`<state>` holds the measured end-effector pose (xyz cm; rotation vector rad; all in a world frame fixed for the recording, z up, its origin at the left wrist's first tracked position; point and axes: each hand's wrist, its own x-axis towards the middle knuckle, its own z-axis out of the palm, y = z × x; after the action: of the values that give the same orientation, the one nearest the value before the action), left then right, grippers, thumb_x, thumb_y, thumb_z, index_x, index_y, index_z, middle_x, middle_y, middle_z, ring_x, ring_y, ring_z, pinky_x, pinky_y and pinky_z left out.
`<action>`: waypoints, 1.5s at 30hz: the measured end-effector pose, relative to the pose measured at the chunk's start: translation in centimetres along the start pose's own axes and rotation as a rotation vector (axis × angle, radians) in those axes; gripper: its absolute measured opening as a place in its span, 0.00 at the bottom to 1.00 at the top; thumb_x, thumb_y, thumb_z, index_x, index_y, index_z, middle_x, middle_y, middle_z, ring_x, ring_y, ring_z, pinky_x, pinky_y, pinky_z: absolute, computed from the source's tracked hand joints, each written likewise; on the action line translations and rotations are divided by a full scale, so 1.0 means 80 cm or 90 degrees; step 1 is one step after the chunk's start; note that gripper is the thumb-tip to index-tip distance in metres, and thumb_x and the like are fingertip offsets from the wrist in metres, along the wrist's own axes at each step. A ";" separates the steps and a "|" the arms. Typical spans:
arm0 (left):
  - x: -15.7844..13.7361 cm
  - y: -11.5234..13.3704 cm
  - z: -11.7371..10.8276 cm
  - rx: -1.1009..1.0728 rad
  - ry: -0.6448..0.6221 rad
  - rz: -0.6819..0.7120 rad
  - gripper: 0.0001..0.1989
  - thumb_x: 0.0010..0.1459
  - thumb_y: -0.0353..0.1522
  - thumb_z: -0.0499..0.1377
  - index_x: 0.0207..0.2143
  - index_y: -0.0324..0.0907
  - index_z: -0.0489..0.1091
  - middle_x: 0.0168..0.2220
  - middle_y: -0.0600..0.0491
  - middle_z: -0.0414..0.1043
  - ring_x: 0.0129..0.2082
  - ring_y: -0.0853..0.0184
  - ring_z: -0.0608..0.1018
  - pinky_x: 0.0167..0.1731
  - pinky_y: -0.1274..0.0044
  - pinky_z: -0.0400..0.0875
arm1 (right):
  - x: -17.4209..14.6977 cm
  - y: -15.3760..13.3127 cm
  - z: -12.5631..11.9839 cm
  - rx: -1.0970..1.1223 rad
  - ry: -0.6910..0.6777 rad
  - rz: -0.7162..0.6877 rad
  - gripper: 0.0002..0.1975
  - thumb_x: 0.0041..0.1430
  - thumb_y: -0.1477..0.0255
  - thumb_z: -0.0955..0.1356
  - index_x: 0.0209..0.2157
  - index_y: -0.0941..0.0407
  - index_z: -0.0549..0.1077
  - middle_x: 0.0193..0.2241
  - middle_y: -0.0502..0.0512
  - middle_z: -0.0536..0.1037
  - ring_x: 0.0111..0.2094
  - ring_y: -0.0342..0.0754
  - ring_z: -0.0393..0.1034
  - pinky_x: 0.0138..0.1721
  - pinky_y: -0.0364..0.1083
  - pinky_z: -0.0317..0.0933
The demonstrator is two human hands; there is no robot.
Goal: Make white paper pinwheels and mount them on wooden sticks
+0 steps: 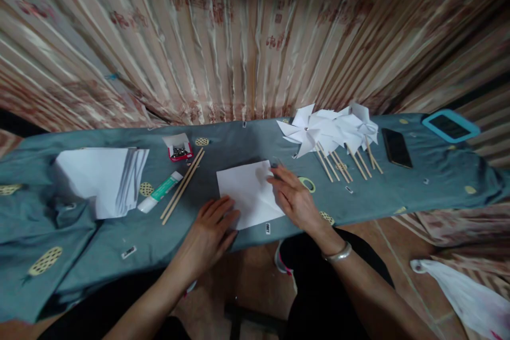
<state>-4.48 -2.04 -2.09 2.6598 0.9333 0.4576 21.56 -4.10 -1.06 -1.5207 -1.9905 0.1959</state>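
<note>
A sheet of white paper [249, 194] lies flat on the cloth-covered table in front of me. My left hand [211, 223] rests on its lower left edge with fingers stretched out. Along the right edge lies my right hand [294, 196], its fingers extended over the paper and no grip visible; a silver bracelet circles that wrist. Beside the right hand, a pale green ring-shaped thing [307, 184] is partly hidden. Two wooden sticks [183, 187] lie left of the paper, near a green and white glue tube [160, 192].
A paper stack [99, 178] lies at left. Behind the sticks stands an open red box [180, 151] of small metal pieces. Several white paper pinwheels [305, 130] on sticks lie back right, near a black phone [396, 147] and a blue-framed object [451, 125]. A curtain [247, 53] hangs behind.
</note>
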 end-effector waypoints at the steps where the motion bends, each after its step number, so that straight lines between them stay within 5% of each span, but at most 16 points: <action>1: 0.001 0.001 0.000 0.005 0.008 0.006 0.15 0.61 0.29 0.55 0.49 0.40 0.72 0.56 0.42 0.70 0.59 0.52 0.69 0.57 0.55 0.66 | -0.003 -0.008 0.001 -0.004 -0.002 -0.008 0.16 0.66 0.75 0.60 0.51 0.60 0.73 0.56 0.66 0.72 0.63 0.56 0.60 0.61 0.60 0.59; 8: 0.010 0.004 0.000 -0.062 0.035 0.000 0.17 0.64 0.30 0.52 0.53 0.37 0.69 0.56 0.41 0.70 0.60 0.55 0.69 0.55 0.62 0.70 | -0.027 -0.050 0.023 -0.008 -0.150 -0.102 0.34 0.58 0.57 0.69 0.60 0.63 0.62 0.58 0.71 0.69 0.62 0.62 0.59 0.59 0.63 0.59; 16: 0.016 0.002 -0.008 -0.261 0.087 -0.131 0.17 0.63 0.28 0.49 0.50 0.39 0.72 0.55 0.45 0.72 0.56 0.63 0.74 0.56 0.68 0.71 | -0.025 -0.047 0.027 -0.040 -0.126 -0.119 0.30 0.60 0.62 0.68 0.58 0.66 0.64 0.55 0.70 0.71 0.59 0.62 0.62 0.59 0.60 0.60; 23: 0.016 -0.005 -0.007 -0.152 0.103 -0.047 0.22 0.57 0.20 0.48 0.49 0.40 0.73 0.55 0.46 0.72 0.56 0.61 0.72 0.53 0.65 0.71 | -0.028 -0.041 0.020 0.040 -0.088 -0.103 0.20 0.62 0.82 0.60 0.55 0.59 0.68 0.49 0.61 0.77 0.53 0.53 0.68 0.56 0.56 0.66; 32: 0.019 -0.011 -0.004 -0.064 0.042 0.002 0.17 0.61 0.25 0.52 0.49 0.43 0.73 0.48 0.47 0.78 0.49 0.58 0.76 0.51 0.60 0.64 | -0.028 -0.043 0.005 0.143 -0.132 -0.086 0.19 0.60 0.83 0.60 0.50 0.59 0.70 0.46 0.60 0.78 0.50 0.53 0.68 0.54 0.54 0.67; 45: 0.019 -0.005 -0.009 -0.133 0.052 0.012 0.15 0.66 0.31 0.49 0.45 0.39 0.74 0.40 0.47 0.79 0.42 0.62 0.78 0.43 0.70 0.75 | -0.037 -0.035 0.004 0.179 -0.102 0.019 0.17 0.64 0.77 0.60 0.53 0.58 0.69 0.44 0.60 0.79 0.48 0.52 0.73 0.51 0.52 0.68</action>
<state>-3.84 -0.62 -1.32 2.4783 0.8342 0.6364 19.56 -7.64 -1.13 -1.3895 -1.9650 0.5994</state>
